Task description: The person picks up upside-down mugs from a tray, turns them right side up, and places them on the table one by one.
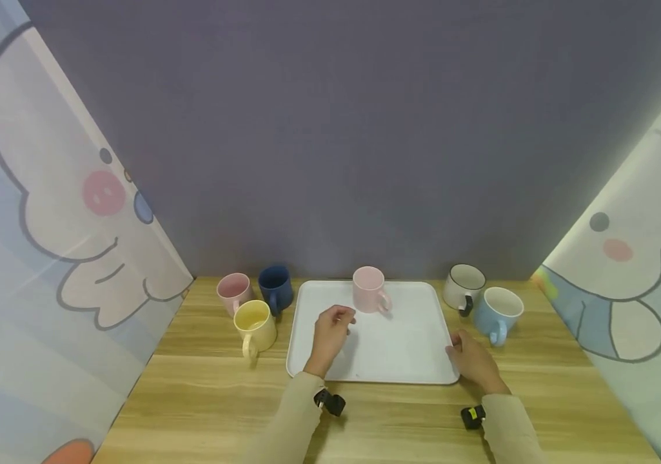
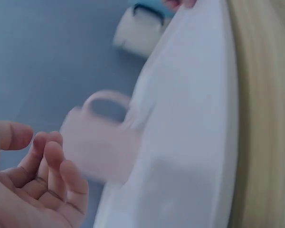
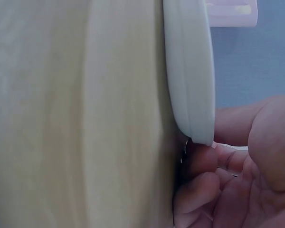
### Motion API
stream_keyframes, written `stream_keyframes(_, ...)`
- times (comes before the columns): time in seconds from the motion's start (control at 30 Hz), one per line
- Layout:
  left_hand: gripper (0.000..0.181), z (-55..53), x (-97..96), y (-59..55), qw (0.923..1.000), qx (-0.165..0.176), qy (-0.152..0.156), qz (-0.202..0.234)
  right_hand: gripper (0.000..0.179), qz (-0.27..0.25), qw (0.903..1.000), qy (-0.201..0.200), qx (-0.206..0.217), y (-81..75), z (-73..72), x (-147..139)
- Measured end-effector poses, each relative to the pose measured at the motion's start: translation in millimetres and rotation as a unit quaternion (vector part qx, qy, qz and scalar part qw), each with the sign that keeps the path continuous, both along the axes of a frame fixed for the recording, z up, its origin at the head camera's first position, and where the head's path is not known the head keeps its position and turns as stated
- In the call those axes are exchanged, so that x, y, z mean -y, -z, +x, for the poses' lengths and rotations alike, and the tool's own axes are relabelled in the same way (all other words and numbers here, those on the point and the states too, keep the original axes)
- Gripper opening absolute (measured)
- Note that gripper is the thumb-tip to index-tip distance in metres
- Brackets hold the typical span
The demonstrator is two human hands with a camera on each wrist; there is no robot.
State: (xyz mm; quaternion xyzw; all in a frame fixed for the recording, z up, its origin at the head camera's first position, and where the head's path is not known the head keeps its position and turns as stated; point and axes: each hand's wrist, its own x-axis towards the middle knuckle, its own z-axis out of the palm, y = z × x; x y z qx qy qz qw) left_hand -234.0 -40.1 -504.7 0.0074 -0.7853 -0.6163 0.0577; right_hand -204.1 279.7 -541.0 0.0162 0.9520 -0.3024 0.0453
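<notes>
A white rectangular tray (image 1: 402, 351) lies on the wooden table, with a light pink mug (image 1: 367, 295) upright near its far edge, handle to the right. My left hand (image 1: 330, 335) hovers over the tray's left part, fingers loosely curled and holding nothing. In the left wrist view its fingertips appear close to the blurred pink mug (image 2: 102, 147), with no visible grip on it. At the tray's right edge, my right hand (image 1: 473, 362) grips the rim. The right wrist view shows that hand's thumb and curled fingers around the tray corner (image 3: 197, 114).
Left of the tray stand a pink mug (image 1: 231, 290), a dark blue mug (image 1: 275, 287) and a yellow mug (image 1: 257, 328). On the right are a white mug (image 1: 462, 287) with a black handle and a light blue mug (image 1: 495, 316). A grey wall (image 1: 330, 142) rises behind.
</notes>
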Motion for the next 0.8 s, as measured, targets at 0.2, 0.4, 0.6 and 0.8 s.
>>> stream_keyframes(0.2,0.024,-14.7,-39.0,8.3,0.9969,0.041,0.040,0.053,0.032,-0.011,0.9999,0.002,0.003,0.2,1.9,-2)
stream_keyframes(0.4,0.028,-29.5,-64.3,15.1,0.9817,0.107,0.066,0.142,0.034,-0.011,0.9999,0.010,0.002,-0.6,3.8,-3)
stream_keyframes(0.6,0.030,-39.0,-75.0,13.2,0.9667,0.141,0.083,0.197,0.032,-0.012,0.9998,0.014,0.005,-0.1,0.6,3)
stream_keyframes(0.8,0.026,-46.4,-78.5,16.6,0.9400,0.170,0.106,0.276,0.031,-0.014,0.9997,0.018,0.007,-0.5,0.2,3)
